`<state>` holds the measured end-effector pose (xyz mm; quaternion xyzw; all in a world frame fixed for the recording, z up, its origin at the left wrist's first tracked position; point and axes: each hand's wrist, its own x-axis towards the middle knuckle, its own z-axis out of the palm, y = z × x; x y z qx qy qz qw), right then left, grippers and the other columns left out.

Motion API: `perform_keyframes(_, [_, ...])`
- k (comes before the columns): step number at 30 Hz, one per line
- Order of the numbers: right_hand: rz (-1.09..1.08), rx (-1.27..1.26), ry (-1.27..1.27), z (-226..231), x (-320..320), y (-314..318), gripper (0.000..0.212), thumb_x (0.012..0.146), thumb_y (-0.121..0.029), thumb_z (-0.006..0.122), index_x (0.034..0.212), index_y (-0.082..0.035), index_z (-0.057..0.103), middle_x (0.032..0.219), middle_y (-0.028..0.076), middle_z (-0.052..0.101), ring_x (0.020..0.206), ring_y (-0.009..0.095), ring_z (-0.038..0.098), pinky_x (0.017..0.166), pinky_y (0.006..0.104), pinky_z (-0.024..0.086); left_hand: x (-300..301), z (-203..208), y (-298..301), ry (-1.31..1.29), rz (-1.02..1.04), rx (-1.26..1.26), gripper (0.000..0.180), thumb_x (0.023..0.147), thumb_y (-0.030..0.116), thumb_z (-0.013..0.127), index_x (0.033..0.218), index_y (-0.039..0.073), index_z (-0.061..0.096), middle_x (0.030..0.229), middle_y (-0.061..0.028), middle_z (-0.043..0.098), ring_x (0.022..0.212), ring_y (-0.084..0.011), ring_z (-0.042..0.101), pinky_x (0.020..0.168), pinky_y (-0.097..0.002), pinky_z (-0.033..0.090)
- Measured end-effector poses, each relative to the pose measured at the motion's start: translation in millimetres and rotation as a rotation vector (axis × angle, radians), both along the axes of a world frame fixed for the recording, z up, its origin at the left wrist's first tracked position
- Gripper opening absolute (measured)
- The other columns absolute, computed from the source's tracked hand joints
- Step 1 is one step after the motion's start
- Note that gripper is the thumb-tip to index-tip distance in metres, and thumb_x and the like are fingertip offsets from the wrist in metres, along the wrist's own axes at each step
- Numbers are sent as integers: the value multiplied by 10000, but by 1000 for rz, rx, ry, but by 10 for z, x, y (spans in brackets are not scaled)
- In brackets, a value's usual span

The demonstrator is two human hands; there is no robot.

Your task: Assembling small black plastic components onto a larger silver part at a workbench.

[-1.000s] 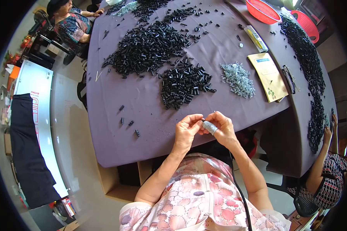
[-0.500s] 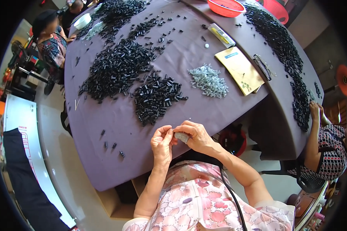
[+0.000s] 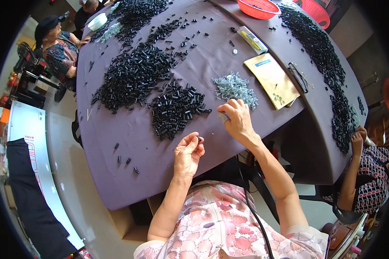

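Observation:
My left hand (image 3: 189, 154) is closed in a pinch above the table's near edge. A small black cylindrical piece (image 3: 200, 139) sticks out between its thumb and fingertips. My right hand (image 3: 238, 121) reaches forward to the near side of a pile of small clear pieces (image 3: 234, 85), its fingertips bent down and partly hidden. Against its thumb side it keeps a grey, speckled lump (image 3: 223, 117), whose kind I cannot make out. Left of the clear pieces lies a heap of black cylindrical pieces (image 3: 179, 110), with a larger black heap (image 3: 132, 77) behind it.
On the purple-grey tablecloth (image 3: 134, 190) lie a yellow booklet (image 3: 272, 80), a clear case (image 3: 252, 40) and eyeglasses (image 3: 299, 77). A red basket (image 3: 259, 8) stands farther back. One person (image 3: 58, 52) is at the far left, another (image 3: 367, 172) works at the right.
My hands were together near the table edge. My right hand has moved forward and right to the clear pile with the grey lump; my left has stayed close to its place.

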<state>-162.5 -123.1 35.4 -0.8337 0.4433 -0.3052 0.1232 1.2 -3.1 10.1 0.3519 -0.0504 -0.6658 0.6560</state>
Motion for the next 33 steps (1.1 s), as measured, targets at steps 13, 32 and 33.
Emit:
perform_keyframes(13, [143,58,-45,-129,224,105,276,621,21,631,871,-91,658,933,77,569,904,297,500,787,399,410,-38,-35,75,10,11,-56,129,897,71,608,1021,56,642,883,-97,665,667,-123,605,594,-254,484])
perform_keyframes(32, [149,-13,-13,-141,466,63,418,606,48,604,981,-117,685,933,75,535,917,275,483,803,379,397,-36,-64,98,37,54,-70,114,904,91,602,1011,52,615,878,-104,663,656,-133,619,580,-263,507])
perform_keyframes(33, [155,-16,-27,-139,453,77,417,595,47,603,967,-122,686,929,72,538,910,276,485,797,378,395,-28,-67,124,47,49,-79,113,904,91,603,1010,52,615,876,-103,663,654,-131,619,581,-259,507])
